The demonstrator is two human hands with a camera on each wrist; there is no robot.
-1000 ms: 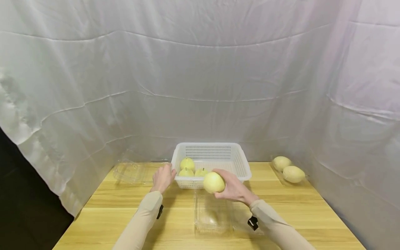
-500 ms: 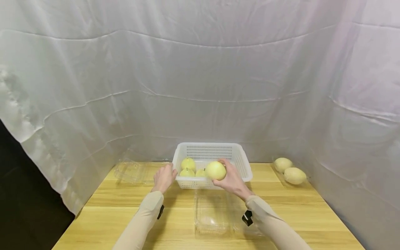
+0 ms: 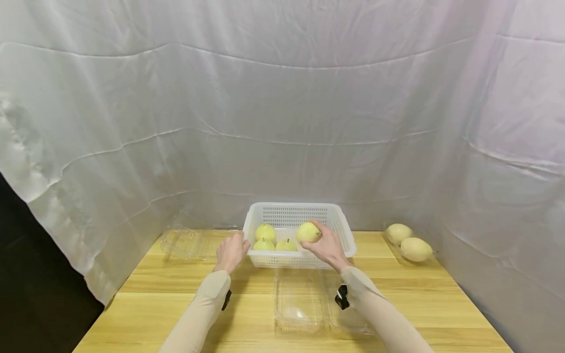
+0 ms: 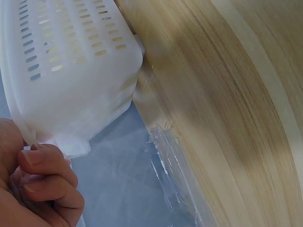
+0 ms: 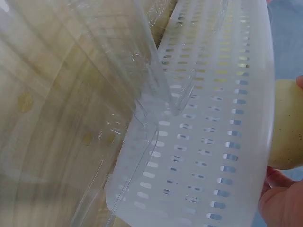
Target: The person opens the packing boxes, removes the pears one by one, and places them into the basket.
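Note:
A white perforated plastic basket (image 3: 295, 263) stands at the back middle of the table. My left hand (image 3: 231, 252) holds its left rim, and in the left wrist view curled fingers (image 4: 49, 165) pinch the basket's edge. My right hand (image 3: 328, 246) grips a pale yellow-green pear (image 3: 308, 232) over the basket, its fingers round the right side. From the right wrist, this pear (image 5: 287, 125) shows just beyond the rim, only partly in frame. Three more pears (image 3: 265, 232) sit in the basket's left half, stems up where visible.
An opened clear plastic clamshell box (image 3: 300, 304) lies in front of the basket, lid to the right. At the back right, two pears (image 3: 416, 249) rest in clear packaging. Another clear plastic box (image 3: 182, 242) is at the back left. A grey curtain (image 3: 282, 108) encloses the table.
My right hand has carried the pear forward and slightly right, from over the clear box and front rim to inside the basket's outline. My left hand stays on the rim.

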